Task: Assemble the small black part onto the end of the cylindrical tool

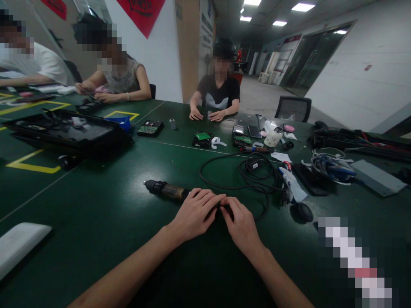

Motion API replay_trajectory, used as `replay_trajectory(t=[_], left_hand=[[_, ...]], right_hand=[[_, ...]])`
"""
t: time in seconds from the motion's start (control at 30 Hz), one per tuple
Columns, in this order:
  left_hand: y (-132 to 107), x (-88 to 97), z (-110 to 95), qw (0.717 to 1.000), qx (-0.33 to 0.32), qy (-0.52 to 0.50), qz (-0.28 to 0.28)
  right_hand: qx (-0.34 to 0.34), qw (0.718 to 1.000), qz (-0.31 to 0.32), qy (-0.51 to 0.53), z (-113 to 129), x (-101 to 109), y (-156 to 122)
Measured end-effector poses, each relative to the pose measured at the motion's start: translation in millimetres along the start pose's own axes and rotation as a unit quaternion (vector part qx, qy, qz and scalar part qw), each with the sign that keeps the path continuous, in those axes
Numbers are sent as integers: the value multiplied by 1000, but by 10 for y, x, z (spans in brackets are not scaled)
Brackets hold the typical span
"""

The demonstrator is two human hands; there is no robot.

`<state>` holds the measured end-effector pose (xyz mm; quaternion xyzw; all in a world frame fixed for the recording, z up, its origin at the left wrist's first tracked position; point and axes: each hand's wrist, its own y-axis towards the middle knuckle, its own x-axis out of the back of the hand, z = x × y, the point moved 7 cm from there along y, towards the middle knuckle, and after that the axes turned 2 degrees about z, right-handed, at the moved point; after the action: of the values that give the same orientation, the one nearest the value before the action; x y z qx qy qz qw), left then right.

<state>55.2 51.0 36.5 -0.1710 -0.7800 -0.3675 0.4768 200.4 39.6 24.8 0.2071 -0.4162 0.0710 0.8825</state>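
Note:
An electric screwdriver (165, 189) with a dark chuck and a brownish translucent body lies on the green table (105, 214), its tip pointing left. My left hand (197, 212) rests over its rear end with fingers curled on it. My right hand (240, 222) meets the left one, its fingertips pinched at the spot where the black cable (237, 171) leaves the tool. The cable loops away behind my hands into a coil.
Three other people sit at the far side, hands on the table. A black tray (64, 132) lies at the left, circuit boards (203, 137) and small parts in the middle, tools and wires (330, 167) at the right, a black mouse (303, 211) near my right hand, a white pad (19, 244) at front left.

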Motion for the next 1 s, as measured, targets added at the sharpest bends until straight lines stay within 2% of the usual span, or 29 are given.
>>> replay_trajectory(t=[1.0], left_hand=[[-2,-10,28,1000,10,0,-10]], right_hand=[[-8,1000,7,4,-14,-16,-3]])
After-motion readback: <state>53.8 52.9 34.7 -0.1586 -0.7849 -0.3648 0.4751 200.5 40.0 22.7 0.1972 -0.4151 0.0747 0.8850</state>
